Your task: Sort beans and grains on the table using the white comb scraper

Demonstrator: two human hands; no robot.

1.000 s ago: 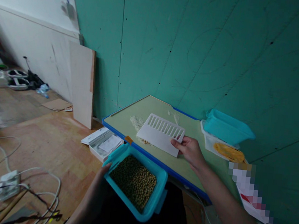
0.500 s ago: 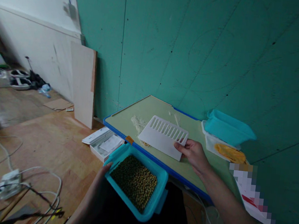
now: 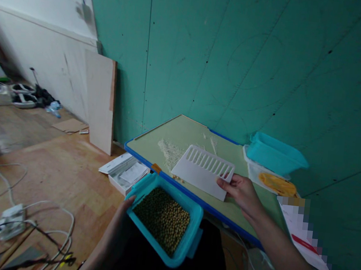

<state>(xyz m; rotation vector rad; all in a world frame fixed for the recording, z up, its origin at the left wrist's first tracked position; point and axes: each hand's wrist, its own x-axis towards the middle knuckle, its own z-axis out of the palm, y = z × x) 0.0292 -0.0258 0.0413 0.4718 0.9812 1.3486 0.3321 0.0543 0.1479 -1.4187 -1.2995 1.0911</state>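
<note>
**A:** So what have your hands got right now?

**B:** Your right hand point(image 3: 243, 193) is pinching the right edge of the white slotted scraper point(image 3: 203, 171), thumb on top, fingers underneath. The scraper's bottom edge sits on the green table point(image 3: 181, 130) and it leans back a bit, slots along the top.

**A:** And the left?

**B:** Your left hand point(image 3: 124, 208) is clamped on the near-left side of the teal tub of beans point(image 3: 162, 218). You're holding it below the table's blue front edge, just under the scraper, over your lap.

**A:** Anything loose on the table?

**B:** A patch of pale crumbs point(image 3: 170, 150) just left of the scraper, plus a few beans point(image 3: 178, 178) by the table edge, right above the tub.

**A:** What's off to the side?

**B:** Another teal tub point(image 3: 275, 153) at the back right against the green wall, with something yellow point(image 3: 276, 184) on a white lid in front of it. Cables point(image 3: 13, 220) and a white box point(image 3: 125, 172) lie on the wooden floor to your left.
</note>
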